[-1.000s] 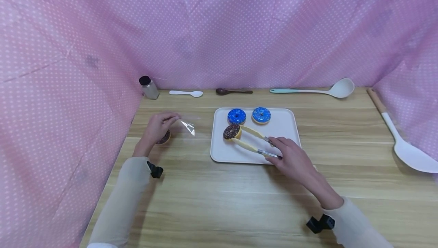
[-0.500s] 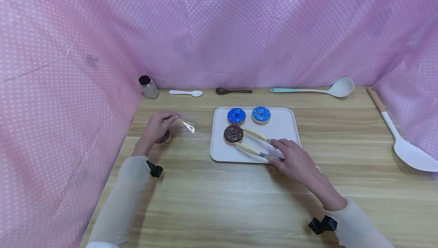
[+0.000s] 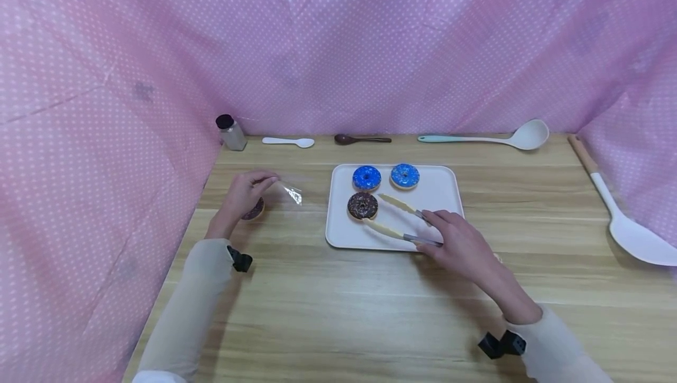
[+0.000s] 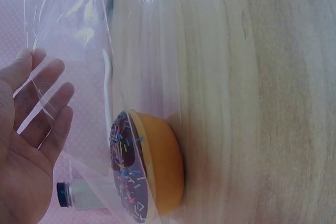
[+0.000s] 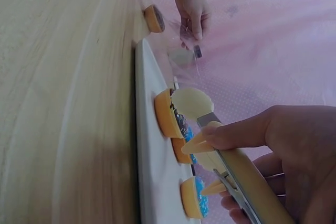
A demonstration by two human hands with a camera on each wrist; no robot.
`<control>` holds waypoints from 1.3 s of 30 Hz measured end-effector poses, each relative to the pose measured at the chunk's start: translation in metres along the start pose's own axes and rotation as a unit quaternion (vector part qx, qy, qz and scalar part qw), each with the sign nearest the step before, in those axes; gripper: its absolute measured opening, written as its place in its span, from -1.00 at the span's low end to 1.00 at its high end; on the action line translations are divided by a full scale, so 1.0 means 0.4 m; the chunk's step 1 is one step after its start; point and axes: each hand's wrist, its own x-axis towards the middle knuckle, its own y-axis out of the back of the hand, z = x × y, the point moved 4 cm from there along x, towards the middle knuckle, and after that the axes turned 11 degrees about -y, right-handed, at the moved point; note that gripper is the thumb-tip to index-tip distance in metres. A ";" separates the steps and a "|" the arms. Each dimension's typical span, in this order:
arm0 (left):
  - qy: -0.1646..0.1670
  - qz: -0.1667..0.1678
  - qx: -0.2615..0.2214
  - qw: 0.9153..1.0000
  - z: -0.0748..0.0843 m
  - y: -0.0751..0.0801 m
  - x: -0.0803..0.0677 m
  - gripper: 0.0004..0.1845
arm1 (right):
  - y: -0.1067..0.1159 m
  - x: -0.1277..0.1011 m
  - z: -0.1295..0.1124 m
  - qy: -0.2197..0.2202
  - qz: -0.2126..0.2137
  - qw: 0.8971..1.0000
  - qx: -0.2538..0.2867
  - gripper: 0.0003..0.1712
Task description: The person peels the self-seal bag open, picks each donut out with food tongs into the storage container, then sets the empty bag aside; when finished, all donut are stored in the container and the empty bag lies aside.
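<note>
My right hand [image 3: 432, 229] grips cream tongs [image 3: 395, 231] over the white tray [image 3: 439, 192]. The tong arms are spread, their tips beside a chocolate sprinkled donut [image 3: 362, 205] lying flat on the tray. In the right wrist view, the hand [image 5: 286, 150] holds the tongs [image 5: 236, 169] just above that donut [image 5: 167, 114]. My left hand [image 3: 248, 190] pinches a clear plastic bag [image 3: 292, 194] on the table to the left. A second chocolate donut [image 3: 255, 211] sits by that hand, and in the left wrist view the donut [image 4: 149, 166] lies under the bag film [image 4: 136, 51].
Two blue donuts [image 3: 367, 177] [image 3: 405, 175] sit at the tray's back. Along the back edge stand a small black-capped jar [image 3: 230, 133], a white spoon [image 3: 288, 142], a dark spoon [image 3: 361, 139] and a ladle [image 3: 492, 137]. A large white spatula [image 3: 624, 218] lies at the right.
The chocolate donut, tilted up between the tong tips a second ago, now lies flat on the tray, and the tong arms have spread apart. My left hand has barely moved.
</note>
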 end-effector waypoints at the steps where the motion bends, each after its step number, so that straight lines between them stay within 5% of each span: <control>1: 0.001 0.000 0.000 1.000 -0.001 0.001 0.001 -0.79 | 0.002 0.001 -0.005 0.003 0.001 1.000 0.002 -0.21; 19: -0.002 -0.002 0.002 1.000 0.006 0.007 0.001 -0.78 | -0.021 0.098 -0.184 0.109 0.028 0.993 -0.016 -0.34; 39: -0.014 0.006 0.002 1.000 0.003 0.004 0.002 -0.80 | -0.105 0.219 -0.321 0.155 -0.010 0.986 -0.054 -0.46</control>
